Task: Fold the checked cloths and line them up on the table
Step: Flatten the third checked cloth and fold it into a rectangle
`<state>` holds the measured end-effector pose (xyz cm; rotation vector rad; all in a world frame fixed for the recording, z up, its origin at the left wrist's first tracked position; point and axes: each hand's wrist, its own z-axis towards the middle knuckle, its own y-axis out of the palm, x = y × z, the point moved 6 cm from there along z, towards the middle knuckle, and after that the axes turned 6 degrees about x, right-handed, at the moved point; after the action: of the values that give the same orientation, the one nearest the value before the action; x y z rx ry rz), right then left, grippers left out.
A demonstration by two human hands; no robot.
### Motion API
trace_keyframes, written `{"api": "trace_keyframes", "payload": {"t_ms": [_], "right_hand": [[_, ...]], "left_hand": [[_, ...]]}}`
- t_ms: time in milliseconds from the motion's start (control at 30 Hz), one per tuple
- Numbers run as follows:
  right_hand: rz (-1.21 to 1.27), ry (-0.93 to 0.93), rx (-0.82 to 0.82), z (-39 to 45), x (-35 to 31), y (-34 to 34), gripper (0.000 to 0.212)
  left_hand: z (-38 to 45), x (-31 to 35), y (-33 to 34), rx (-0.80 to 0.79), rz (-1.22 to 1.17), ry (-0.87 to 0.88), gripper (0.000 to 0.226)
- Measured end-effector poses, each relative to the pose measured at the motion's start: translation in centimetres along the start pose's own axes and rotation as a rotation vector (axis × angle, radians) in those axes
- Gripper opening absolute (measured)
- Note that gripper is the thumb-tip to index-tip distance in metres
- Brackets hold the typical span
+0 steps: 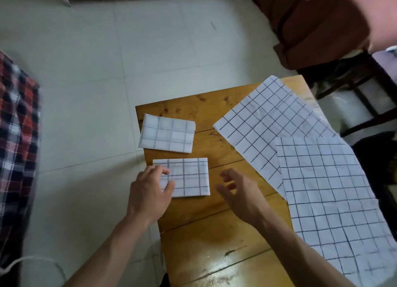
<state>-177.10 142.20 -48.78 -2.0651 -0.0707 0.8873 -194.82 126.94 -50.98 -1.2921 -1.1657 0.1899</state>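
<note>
Two folded white checked cloths lie along the left edge of the wooden table: the far folded cloth and the near folded cloth. My left hand rests on the near one's left side, fingers spread. My right hand hovers just right of it, open, holding nothing. Two unfolded checked cloths lie flat on the table's right side: the far unfolded cloth and the near unfolded cloth, which overlaps it.
A dark wooden chair with brown fabric stands beyond the table's far right corner. A red plaid fabric is at the left edge. Pale tiled floor surrounds the table. A white cord lies bottom left.
</note>
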Motion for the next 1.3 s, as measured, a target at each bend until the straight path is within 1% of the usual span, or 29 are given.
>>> {"api": "trace_keyframes", "payload": {"t_ms": [33,100,167,267,400,500,633,767,967,1133,1233,1300], "right_hand": [[-0.074,-0.038,-0.045,-0.9,-0.8,-1.2,0.043],[-0.232,-0.115,-0.071,-2.8,-2.2,-4.0,0.047],[-0.281,-0.15,-0.063,-4.8,-3.0,-6.8,0.05],[-0.273,-0.19,-0.042,-7.8,-3.5,-10.8,0.048],[-0.228,-0.263,0.028,-12.5,-3.1,-15.6,0.044],[-0.208,-0.339,0.05,-16.5,-1.8,-18.8,0.046],[-0.142,-0.391,0.065,-22.0,0.2,-23.7,0.046],[-0.13,-0.454,0.076,-26.6,1.7,-27.1,0.046],[-0.173,-0.532,0.148,-31.2,3.3,-30.9,0.044],[-0.228,-0.493,0.173,-35.8,6.5,-32.3,0.045],[-0.256,-0.408,0.199,-38.9,10.2,-32.3,0.044],[-0.293,-0.368,0.168,-40.9,13.2,-32.1,0.044]], "left_hand": [[-0.5,1.5,-0.8,-0.017,0.062,0.048,0.026],[-1.7,4.5,-2.6,-0.038,0.142,0.109,0.029],[-3.2,7.3,-4.5,-0.052,0.169,0.125,0.032],[-6.2,11.3,-7.7,-0.023,0.209,0.143,0.034],[-11.6,16.4,-11.0,0.059,0.257,0.19,0.033],[-16.6,20.3,-12.5,0.137,0.244,0.157,0.033],[-24.1,25.2,-14.1,0.216,0.161,0.098,0.028],[-30.4,28.5,-13.8,0.213,0.145,0.067,0.025],[-35.7,31.1,-13.3,0.227,0.143,0.048,0.031],[-39.5,32.4,-11.9,0.222,0.074,0.111,0.032],[-40.7,31.9,-10.2,0.221,0.063,0.162,0.028],[-42.0,32.1,-7.7,0.204,0.031,0.16,0.025]]}}
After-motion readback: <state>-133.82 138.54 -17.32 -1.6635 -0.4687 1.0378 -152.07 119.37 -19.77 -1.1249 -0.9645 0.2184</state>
